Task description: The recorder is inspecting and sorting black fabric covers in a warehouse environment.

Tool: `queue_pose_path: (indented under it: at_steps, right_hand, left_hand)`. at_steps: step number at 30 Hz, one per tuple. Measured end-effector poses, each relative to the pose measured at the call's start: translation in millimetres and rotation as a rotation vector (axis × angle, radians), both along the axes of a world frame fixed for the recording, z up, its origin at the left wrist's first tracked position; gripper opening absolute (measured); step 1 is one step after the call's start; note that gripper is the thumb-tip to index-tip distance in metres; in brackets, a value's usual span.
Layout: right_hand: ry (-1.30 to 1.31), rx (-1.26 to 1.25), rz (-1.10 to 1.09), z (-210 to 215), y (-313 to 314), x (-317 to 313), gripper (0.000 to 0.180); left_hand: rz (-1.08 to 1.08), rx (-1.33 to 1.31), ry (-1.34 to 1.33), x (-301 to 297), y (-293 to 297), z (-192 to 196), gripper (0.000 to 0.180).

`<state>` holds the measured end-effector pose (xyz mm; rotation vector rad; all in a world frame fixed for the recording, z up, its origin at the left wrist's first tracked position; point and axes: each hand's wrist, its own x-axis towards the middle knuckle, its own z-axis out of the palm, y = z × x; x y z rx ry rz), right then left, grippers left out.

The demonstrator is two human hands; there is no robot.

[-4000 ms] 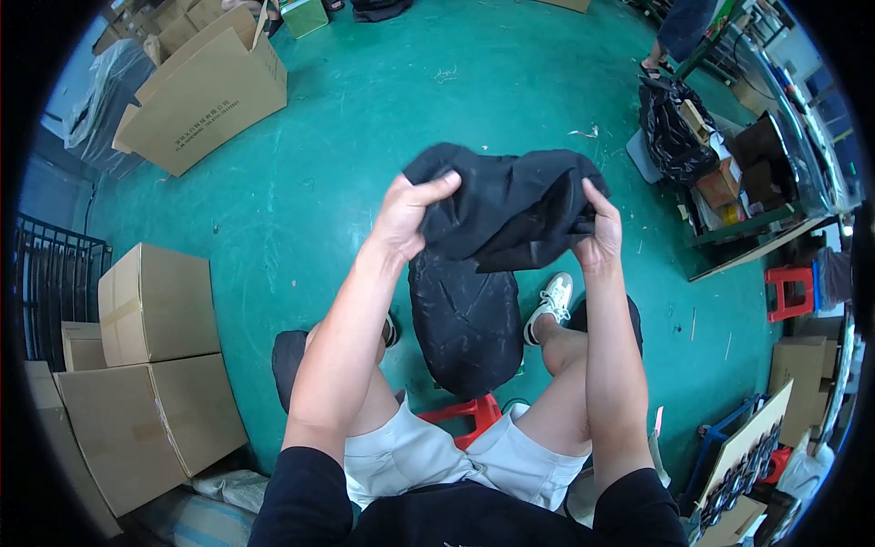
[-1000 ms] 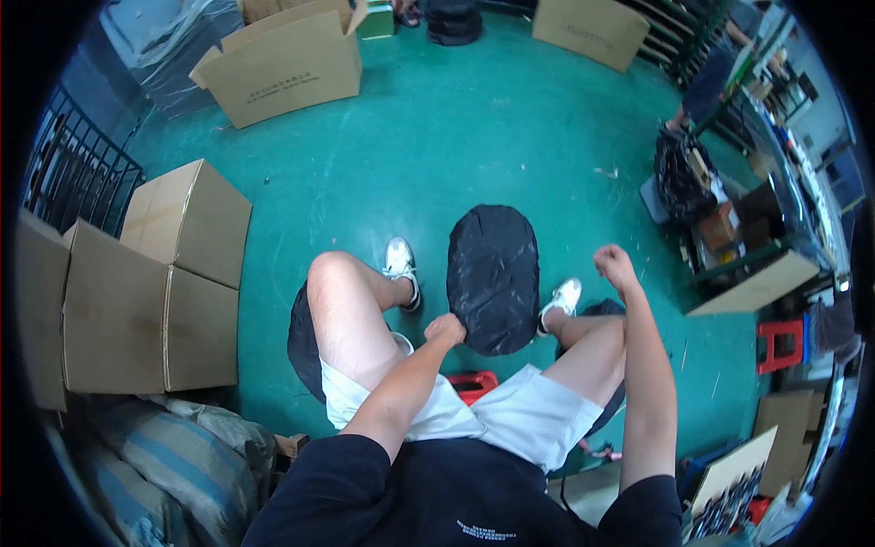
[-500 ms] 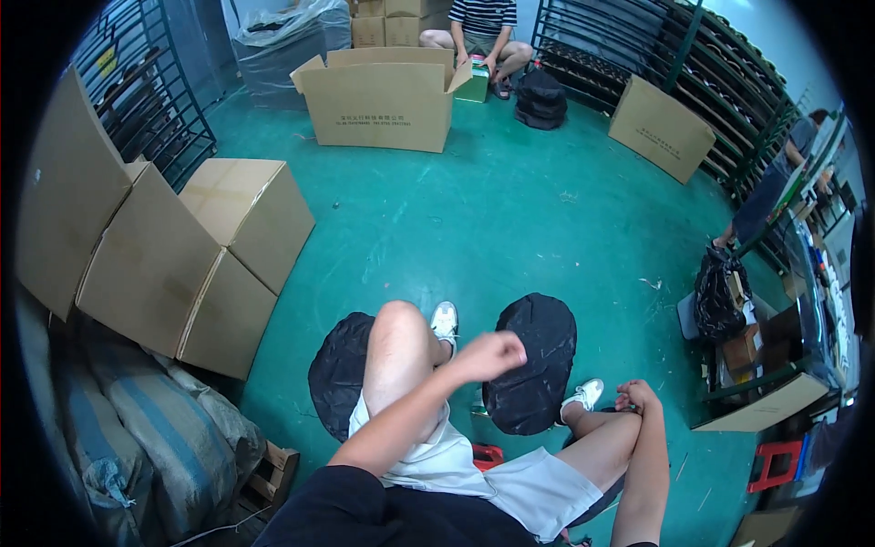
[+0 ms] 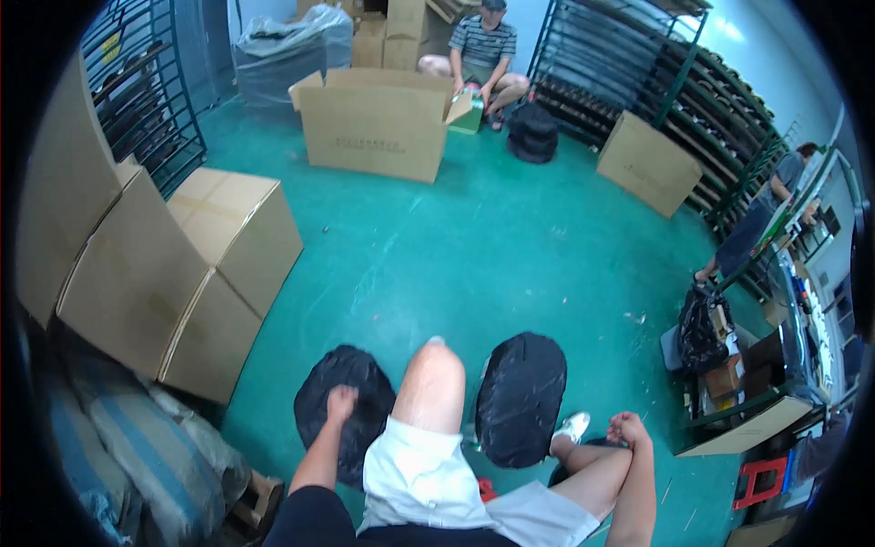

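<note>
Two stacks of round black fabric pieces lie on the green floor on either side of my raised left knee. My left hand (image 4: 341, 402) reaches down onto the left black stack (image 4: 339, 392), fingers curled on its top piece. The right black stack (image 4: 521, 397) lies between my legs, untouched. My right hand (image 4: 627, 429) rests as a loose fist near my right knee, holding nothing visible.
Cardboard boxes (image 4: 173, 264) stand stacked at my left, with a striped bundle (image 4: 137, 456) below them. A large open box (image 4: 378, 123) and a seated person (image 4: 478, 55) are across the floor. Metal racks line the back; a cluttered table (image 4: 775, 365) stands right.
The view has tilted up from my lap toward the room. The black fabric I held in both hands is put down. My left hand has swung from the middle down to the left stack.
</note>
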<state>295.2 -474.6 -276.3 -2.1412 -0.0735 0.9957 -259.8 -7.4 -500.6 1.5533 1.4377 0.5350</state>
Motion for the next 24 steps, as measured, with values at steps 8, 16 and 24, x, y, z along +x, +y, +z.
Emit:
queue_pose_path:
  at_steps: [8,16,24]
  right_hand:
    - [-0.011,0.082,-0.147,-3,-29,1,0.015]
    - [0.084,0.010,-0.285,9,-32,-4,0.012]
    - [0.169,0.052,-0.245,19,3,-8,0.016]
  left_hand:
    - [-0.006,-0.600,0.646,1,-78,-51,0.109]
    - [-0.180,-0.421,0.871,34,-71,-63,0.090]
    - [-0.365,-0.323,0.723,6,-48,-102,0.030]
